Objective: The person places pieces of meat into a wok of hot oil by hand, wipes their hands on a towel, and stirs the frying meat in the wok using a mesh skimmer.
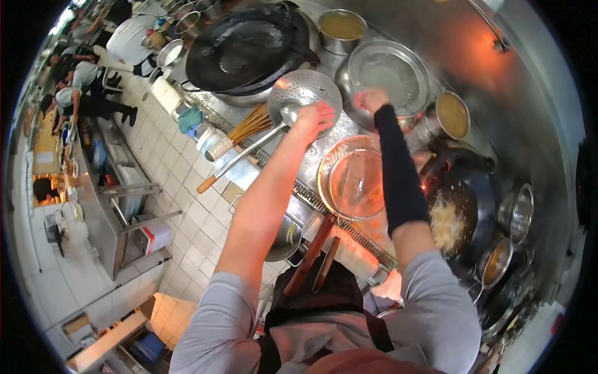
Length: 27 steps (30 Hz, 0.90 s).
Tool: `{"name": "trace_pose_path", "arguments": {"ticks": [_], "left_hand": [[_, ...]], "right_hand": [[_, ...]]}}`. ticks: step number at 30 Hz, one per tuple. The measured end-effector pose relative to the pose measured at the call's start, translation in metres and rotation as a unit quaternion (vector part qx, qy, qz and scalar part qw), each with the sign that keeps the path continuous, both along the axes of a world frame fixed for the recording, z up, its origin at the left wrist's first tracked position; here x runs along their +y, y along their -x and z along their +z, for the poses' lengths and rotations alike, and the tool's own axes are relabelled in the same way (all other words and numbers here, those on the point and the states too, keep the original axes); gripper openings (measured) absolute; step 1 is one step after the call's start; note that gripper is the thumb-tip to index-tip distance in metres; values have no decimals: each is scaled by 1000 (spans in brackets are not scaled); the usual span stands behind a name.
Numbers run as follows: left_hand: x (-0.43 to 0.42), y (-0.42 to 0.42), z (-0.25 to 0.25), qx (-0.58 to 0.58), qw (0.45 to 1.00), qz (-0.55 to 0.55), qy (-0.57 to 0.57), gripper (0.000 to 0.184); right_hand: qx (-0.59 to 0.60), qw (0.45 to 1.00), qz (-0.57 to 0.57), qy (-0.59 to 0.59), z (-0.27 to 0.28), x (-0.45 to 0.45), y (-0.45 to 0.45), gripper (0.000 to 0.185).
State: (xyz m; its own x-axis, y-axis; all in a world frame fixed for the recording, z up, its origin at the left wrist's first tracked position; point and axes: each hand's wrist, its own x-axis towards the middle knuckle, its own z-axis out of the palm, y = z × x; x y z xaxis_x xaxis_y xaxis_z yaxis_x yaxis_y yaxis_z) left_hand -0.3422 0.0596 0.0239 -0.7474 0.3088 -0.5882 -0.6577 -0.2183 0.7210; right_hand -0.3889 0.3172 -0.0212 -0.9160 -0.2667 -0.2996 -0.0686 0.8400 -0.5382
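My left hand (314, 119) is over a round perforated skimmer (304, 84), its fingers stretched out. Beside its wrist lies a ladle (248, 149) with a long metal shaft and wooden end, its bowl resting on the skimmer. My right hand (371, 100), below a black sleeve (398, 165), is closed at the near edge of a metal basin of cloudy liquid (392, 71). What it grips there, if anything, is hidden. Between my forearms sits a round strainer (355, 181) over a reddish-lit pan.
Pale food (447, 221) foams in a wok (479, 187) on the right. A large black wok (240, 50) is at upper left. Metal pots of liquid (341, 30) line the back. Wooden handles (311, 255) jut toward my apron. Other people (81, 93) are across the tiled floor.
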Motion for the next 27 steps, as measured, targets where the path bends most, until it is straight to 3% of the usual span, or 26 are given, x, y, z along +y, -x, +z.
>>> {"name": "trace_pose_path", "arguments": {"ticks": [2, 3, 4, 5, 6, 7, 8, 9, 10, 11, 12, 15, 17, 18, 19, 20, 22, 24, 25, 26, 27], "left_hand": [[14, 9, -27, -57, 996, 53, -52, 32], [24, 27, -94, -26, 977, 66, -200, 30], [27, 13, -39, -79, 969, 137, -187, 30], [24, 22, -57, -49, 980, 106, -163, 31], [20, 17, -50, -83, 977, 81, -180, 34], [18, 2, -25, -47, 971, 56, -227, 34], [13, -13, 0, -2, 979, 37, -199, 39], [11, -33, 21, 167, 984, -39, -49, 44], [7, -51, 40, 327, 932, -116, 107, 50], [4, -64, 48, 461, 829, -185, 256, 56], [6, -65, 42, 645, 634, -150, 399, 65], [0, -65, 67, 521, 668, -266, 460, 59], [-7, -49, 7, 543, 666, -275, 431, 44], [-12, -43, -16, 563, 669, -266, 406, 39], [-15, -43, -19, 548, 704, -267, 363, 34], [-18, -42, -21, 530, 738, -268, 321, 29], [-32, -48, 8, 379, 862, -296, 163, 17], [-51, -50, 39, 124, 943, -308, -34, 6], [-60, -54, 55, -28, 941, -305, -146, 5], [-64, -64, 70, -21, 944, -272, -187, 13], [-65, -66, 55, -14, 949, -237, -208, 10]], "right_hand": [[97, 980, -95, 149, -6, -62, -40, 34], [183, 954, -136, 196, -9, -99, -63, 39], [236, 927, -156, 246, -9, -128, -75, 41], [281, 896, -181, 293, -16, -144, -78, 43], [333, 910, -118, 218, -39, -135, -71, 44], [383, 911, -61, 136, -59, -117, -60, 46], [130, 918, -181, 328, -40, -101, -57, 50], [-140, 821, -280, 478, -8, -88, -55, 55], [-170, 745, -319, 561, 11, -88, -56, 57], [-204, 657, -356, 632, 23, -89, -67, 59], [-236, 560, -388, 693, 28, -94, -77, 61], [-195, 582, -421, 668, 45, -142, -95, 60], [-91, 799, -363, 471, 55, -148, -103, 62], [-37, 879, -318, 353, 60, -150, -107, 63], [19, 937, -265, 227, 62, -151, -111, 64], [150, 947, -196, 208, 45, -152, -112, 54], [186, 959, -94, 193, 61, -149, -117, 49], [173, 965, -29, 196, 93, -146, -122, 44], [141, 968, -16, 207, 112, -144, -124, 40], [107, 971, -7, 216, 121, -144, -125, 36], [94, 961, -37, 258, 121, -147, -129, 34]]}}
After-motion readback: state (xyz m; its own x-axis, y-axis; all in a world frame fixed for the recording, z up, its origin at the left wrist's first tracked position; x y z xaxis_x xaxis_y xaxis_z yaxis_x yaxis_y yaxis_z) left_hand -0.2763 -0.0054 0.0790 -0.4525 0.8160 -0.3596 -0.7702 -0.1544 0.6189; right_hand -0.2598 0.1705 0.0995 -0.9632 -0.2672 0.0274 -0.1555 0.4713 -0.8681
